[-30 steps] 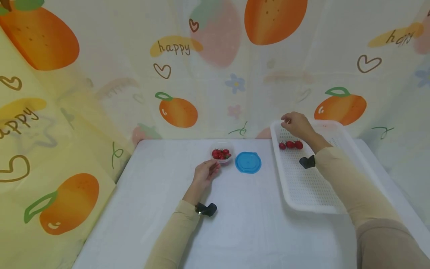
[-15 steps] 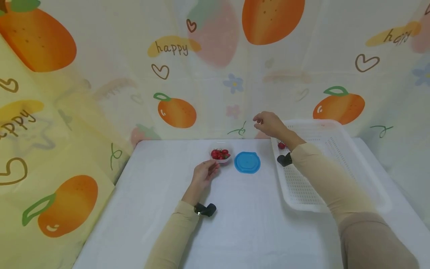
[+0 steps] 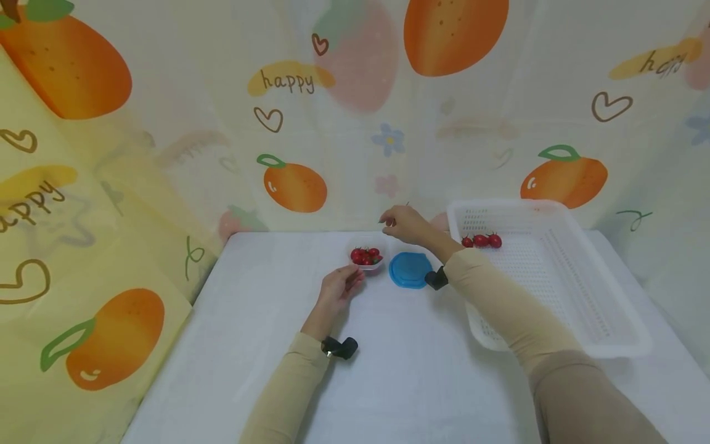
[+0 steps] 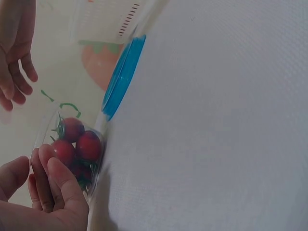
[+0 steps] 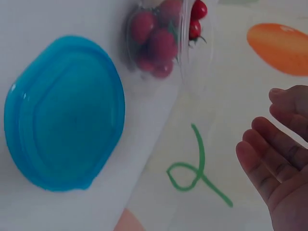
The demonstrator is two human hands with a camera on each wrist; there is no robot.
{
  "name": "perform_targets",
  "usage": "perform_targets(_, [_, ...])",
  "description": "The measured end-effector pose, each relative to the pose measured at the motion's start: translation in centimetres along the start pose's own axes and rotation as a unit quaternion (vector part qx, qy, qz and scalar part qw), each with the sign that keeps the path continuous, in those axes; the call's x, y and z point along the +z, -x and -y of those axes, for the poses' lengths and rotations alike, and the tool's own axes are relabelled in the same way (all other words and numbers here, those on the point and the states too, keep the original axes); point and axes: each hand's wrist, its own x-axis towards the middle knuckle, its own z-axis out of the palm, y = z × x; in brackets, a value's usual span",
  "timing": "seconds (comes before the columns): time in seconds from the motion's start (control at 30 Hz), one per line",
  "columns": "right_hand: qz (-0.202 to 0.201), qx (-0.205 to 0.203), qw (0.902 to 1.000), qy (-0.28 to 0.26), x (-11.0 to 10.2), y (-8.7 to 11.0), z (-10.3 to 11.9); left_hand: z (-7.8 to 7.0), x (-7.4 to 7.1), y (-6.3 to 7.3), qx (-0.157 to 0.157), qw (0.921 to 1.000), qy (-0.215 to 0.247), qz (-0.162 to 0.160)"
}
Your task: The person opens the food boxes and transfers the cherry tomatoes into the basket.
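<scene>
A clear plastic container (image 3: 375,266) holding several cherry tomatoes (image 3: 365,256) with green stems stands near the table's back edge. My left hand (image 3: 337,288) is right at its front; in the left wrist view, the bent fingers (image 4: 67,185) overlap the container's side, with the thumb apart from them. My right hand (image 3: 407,223) is in the air behind the blue lid (image 3: 409,270), to the right of the container. In the right wrist view, its fingers (image 5: 272,159) are loosely bent and hold nothing. The lid lies on the table to the right of the container.
On the right of the table stands a large white perforated basket (image 3: 560,277), with the right forearm crossing its left side. Three cherry tomatoes (image 3: 481,241) lie in a row near its back left corner. A fruit-printed curtain (image 3: 355,148) hangs behind the table.
My right hand has moved left from above the basket to near the tomato container. The left hand, container, lid and basket stay where they were.
</scene>
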Motion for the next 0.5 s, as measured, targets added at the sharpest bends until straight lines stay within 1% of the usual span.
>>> perform_targets(0.2, [0.039, 0.0, 0.9992, 0.003, 1.9, -0.6, 1.0, 0.0, 0.0, 0.0, 0.0, 1.0, -0.009, -0.001])
perform_targets(0.4, [0.068, -0.009, 0.9972, 0.027, 3.7, -1.0, 1.7, 0.0, 0.1, 0.0, 0.002, 1.0, -0.005, -0.001])
perform_targets(0.5, [0.08, -0.006, 0.9964, 0.026, 4.5, -1.2, 2.0, 0.0, 0.1, 0.0, 0.004, 1.0, -0.002, 0.001])
